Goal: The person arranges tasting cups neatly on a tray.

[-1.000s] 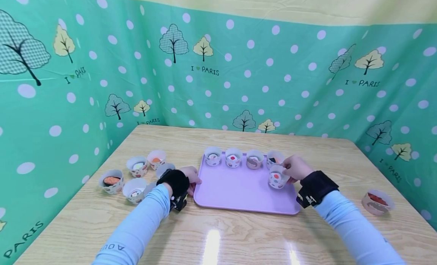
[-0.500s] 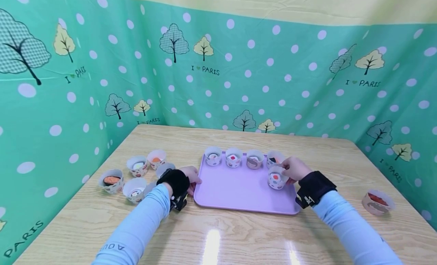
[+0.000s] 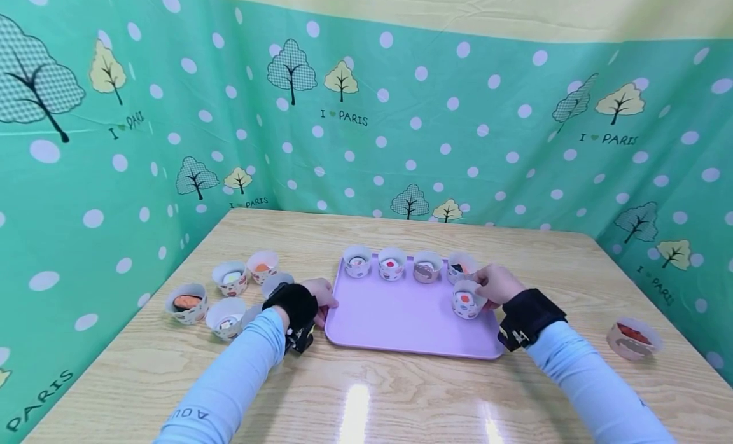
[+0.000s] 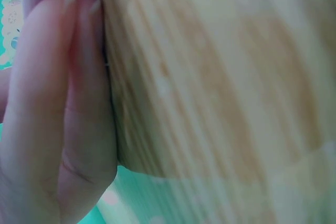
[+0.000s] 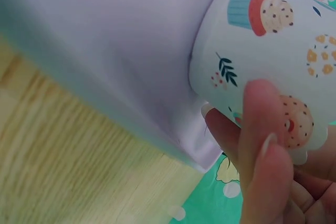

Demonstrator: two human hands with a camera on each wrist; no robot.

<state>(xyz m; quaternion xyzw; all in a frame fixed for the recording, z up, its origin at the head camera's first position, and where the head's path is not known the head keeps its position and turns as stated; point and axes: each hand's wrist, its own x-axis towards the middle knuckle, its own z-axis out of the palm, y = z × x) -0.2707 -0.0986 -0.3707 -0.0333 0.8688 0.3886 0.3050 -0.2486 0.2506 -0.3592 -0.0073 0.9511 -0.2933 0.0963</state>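
Head view, far left: I see five cups clustered on the table, each with a small piece of food inside. Just right of them my left hand rests at the tray's left edge; the left wrist view shows its fingers straight and pressed together, lying along the table with the tips at the lilac rim. On the tray, four cups stand in a row along the far side. In front of the rightmost one, my right hand pinches a fifth cup by its wall, fingers curled round the printed paper. That cup is over the tray's right part, close to the surface; I cannot tell whether its base touches. It has something red and white inside. Well apart, far right on the table, stands one more cup with a red piece.
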